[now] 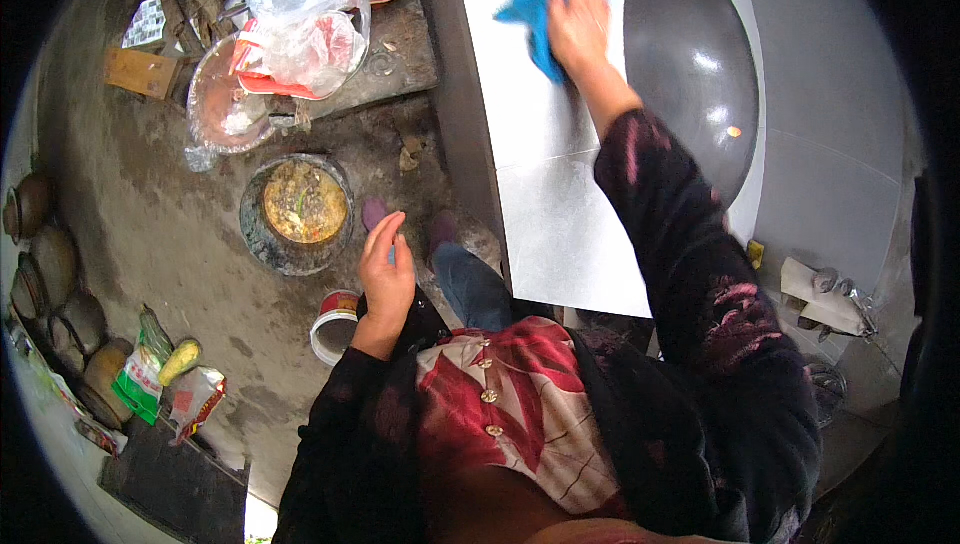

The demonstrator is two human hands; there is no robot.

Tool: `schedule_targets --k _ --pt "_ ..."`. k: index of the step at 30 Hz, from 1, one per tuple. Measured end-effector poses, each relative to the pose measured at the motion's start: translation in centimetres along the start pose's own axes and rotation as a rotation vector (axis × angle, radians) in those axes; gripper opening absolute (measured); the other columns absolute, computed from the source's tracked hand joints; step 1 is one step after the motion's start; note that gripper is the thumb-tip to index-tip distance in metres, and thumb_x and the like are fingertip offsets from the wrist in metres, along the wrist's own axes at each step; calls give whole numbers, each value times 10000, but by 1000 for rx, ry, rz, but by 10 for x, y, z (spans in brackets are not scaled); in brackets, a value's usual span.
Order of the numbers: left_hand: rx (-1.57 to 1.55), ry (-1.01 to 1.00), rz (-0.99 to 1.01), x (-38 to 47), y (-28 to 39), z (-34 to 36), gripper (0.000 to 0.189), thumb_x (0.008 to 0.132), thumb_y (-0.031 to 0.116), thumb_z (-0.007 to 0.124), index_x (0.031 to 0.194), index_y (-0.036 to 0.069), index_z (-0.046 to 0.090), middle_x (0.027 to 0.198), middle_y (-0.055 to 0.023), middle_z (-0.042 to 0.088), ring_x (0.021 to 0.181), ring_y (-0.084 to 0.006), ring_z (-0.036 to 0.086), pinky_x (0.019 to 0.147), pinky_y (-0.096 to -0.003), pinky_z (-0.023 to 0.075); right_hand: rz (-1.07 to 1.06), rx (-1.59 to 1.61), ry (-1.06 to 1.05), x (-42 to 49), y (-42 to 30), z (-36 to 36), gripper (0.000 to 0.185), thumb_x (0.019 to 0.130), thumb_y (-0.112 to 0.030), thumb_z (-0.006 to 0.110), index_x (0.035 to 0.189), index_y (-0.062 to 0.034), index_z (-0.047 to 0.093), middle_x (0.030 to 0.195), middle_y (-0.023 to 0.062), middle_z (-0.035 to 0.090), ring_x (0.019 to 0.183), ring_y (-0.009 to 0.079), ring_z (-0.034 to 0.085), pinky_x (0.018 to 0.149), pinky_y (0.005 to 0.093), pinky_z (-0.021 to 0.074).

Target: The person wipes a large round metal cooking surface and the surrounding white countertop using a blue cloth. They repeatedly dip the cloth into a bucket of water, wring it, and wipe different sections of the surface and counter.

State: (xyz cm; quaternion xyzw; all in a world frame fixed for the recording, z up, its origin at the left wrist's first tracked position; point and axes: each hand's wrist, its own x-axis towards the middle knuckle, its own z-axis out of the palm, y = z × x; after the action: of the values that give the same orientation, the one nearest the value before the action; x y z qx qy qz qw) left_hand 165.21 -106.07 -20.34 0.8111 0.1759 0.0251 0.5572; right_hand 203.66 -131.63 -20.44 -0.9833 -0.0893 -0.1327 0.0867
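Note:
My right hand (pixel 579 26) lies over a blue cloth (pixel 541 0) on a white tiled stove top (pixel 547 206), its arm stretched forward. The cloth is bunched under my palm and fingers, with its edges sticking out to the left; it looks slightly blurred. Just right of that hand, a large dark metal wok (pixel 686 71) is set into the tiled surface. A small orange spot shows on the wok's inner wall. My left hand (pixel 388 278) is held in the air before my body, left of the stove, with nothing in it. Its fingers are extended, and the thumb is a little apart.
A dark round pot (pixel 251 244) with mottled yellowish contents stands on the floor, near a white-rimmed bucket (pixel 322 349). Plastic bags (pixel 315 49) and a basin (pixel 206 105) lie at the upper left. Earthen jars (pixel 56 263) line the left wall. Grey tiles (pixel 825 94) border the wok.

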Motion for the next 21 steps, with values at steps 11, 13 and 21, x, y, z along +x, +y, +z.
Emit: schedule_targets --k 11,13,21 --pt "-30 7 -88 -8 -3 -14 304 981 2 578 1268 5 676 1249 -167 692 1128 -314 688 1000 -393 527 -138 119 -373 -230 -14 -125 686 1012 -273 539 1589 28 322 1674 253 275 1580 395 217 1271 543 167" --pt "46 9 -43 0 10 -11 308 979 7 580 1272 9 676 1256 -170 687 1146 -323 678 1013 -399 519 -3 -75 -468 -224 14 -133 747 972 -242 563 1602 47 283 1689 252 240 1588 396 191 1279 536 135" --pt "162 -109 563 126 108 104 539 952 129 663 1423 -93 524 1537 -288 465 1503 -448 353 1232 -546 276 147 -60 -104 8 51 -14 663 1056 -348 420 1586 37 320 1676 220 289 1573 358 235 1284 517 165"
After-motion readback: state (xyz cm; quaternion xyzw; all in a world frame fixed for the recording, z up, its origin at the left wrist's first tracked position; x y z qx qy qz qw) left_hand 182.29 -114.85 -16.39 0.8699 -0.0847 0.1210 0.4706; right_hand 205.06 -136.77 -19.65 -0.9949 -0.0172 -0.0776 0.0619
